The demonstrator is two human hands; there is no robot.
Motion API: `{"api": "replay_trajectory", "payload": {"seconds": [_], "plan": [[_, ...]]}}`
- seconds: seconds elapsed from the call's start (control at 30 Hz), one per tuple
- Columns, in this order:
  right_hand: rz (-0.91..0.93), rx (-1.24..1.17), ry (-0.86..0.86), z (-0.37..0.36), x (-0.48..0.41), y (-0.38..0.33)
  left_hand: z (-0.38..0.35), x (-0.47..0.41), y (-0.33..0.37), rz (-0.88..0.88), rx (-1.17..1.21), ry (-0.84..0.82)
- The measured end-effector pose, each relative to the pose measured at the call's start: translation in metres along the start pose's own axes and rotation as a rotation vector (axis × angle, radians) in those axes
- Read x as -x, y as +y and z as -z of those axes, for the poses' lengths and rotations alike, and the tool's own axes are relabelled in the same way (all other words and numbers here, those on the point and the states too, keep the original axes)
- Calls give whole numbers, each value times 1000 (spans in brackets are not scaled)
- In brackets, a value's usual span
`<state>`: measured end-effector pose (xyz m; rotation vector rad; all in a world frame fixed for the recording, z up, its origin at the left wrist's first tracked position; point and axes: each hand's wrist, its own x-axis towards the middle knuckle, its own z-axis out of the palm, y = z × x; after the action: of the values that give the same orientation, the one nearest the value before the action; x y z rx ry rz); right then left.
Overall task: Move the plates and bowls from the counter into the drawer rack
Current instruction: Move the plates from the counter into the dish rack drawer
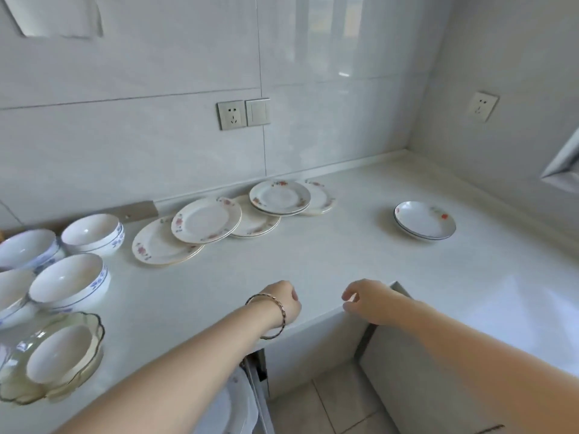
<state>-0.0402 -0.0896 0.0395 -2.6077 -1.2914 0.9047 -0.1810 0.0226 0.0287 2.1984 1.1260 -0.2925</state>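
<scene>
Several flowered flat plates lie overlapping along the back of the white counter. A stack of shallow blue-rimmed dishes sits apart at the right. Blue-patterned white bowls crowd the left, with a scalloped glass dish holding a small white bowl in front of them. My left hand, with a bracelet on its wrist, hovers over the counter's front edge, fingers curled, holding nothing. My right hand hangs beside it with fingers loosely apart, empty. White plates stand in the drawer rack below my left forearm.
An open cabinet door stands under my right arm, next to the tiled floor. Two wall sockets sit on the tiled back wall, and another socket on the right wall.
</scene>
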Motion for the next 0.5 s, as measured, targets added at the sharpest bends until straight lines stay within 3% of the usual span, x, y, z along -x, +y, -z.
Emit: {"api": "replay_trajectory", "payload": {"seconds": [0.27,0.5], "plan": [[139,231,-11,116,-19,69,19,-31,110,151,40,149],[222,242,-69,167,-58,75,47,-60,120,263,162,190]]}}
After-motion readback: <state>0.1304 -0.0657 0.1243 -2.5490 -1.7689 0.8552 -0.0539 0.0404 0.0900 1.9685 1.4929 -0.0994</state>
